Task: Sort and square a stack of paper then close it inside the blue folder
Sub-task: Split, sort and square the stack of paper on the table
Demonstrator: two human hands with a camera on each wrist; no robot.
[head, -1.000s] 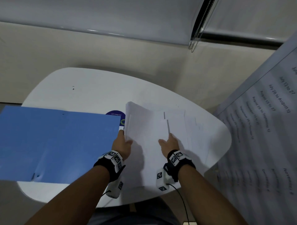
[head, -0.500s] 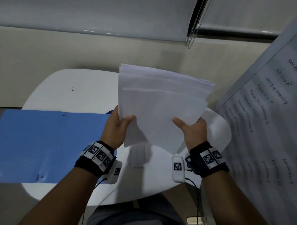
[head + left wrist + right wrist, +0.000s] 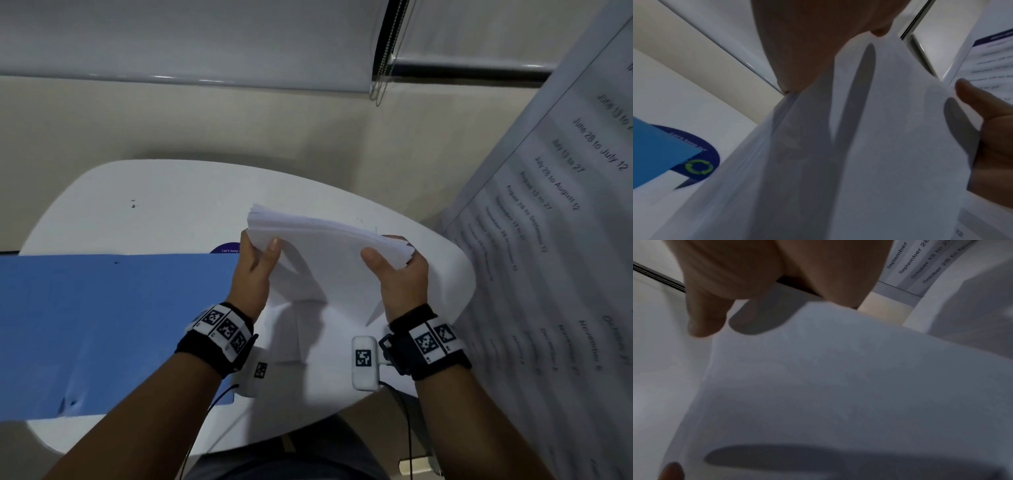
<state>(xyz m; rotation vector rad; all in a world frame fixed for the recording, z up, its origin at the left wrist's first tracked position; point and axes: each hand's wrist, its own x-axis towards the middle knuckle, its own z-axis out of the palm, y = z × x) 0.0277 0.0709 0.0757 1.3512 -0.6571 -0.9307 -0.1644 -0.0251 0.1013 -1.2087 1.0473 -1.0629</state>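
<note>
A stack of white paper [image 3: 322, 253] stands on edge on the white table [image 3: 164, 205], tilted away from me. My left hand [image 3: 255, 263] grips its left edge, thumb on the near face. My right hand [image 3: 399, 270] grips the right edge the same way. The sheets' top edges look uneven at the right corner. The open blue folder [image 3: 113, 329] lies flat at the left, beside the left hand. In the left wrist view the paper [image 3: 869, 146] fills the middle and the folder's corner [image 3: 657, 151] shows at the left. The right wrist view shows paper [image 3: 838, 386] under my thumb.
A round dark blue sticker [image 3: 226, 248] with a green recycling mark sits on the table, partly under the folder. A large printed board with dates [image 3: 555, 257] leans close on the right. A wall and a window blind [image 3: 205, 41] stand behind the table.
Both hands lifted the loose sheets off the table, held them up high, then brought the stack down onto its lower edge on the table.
</note>
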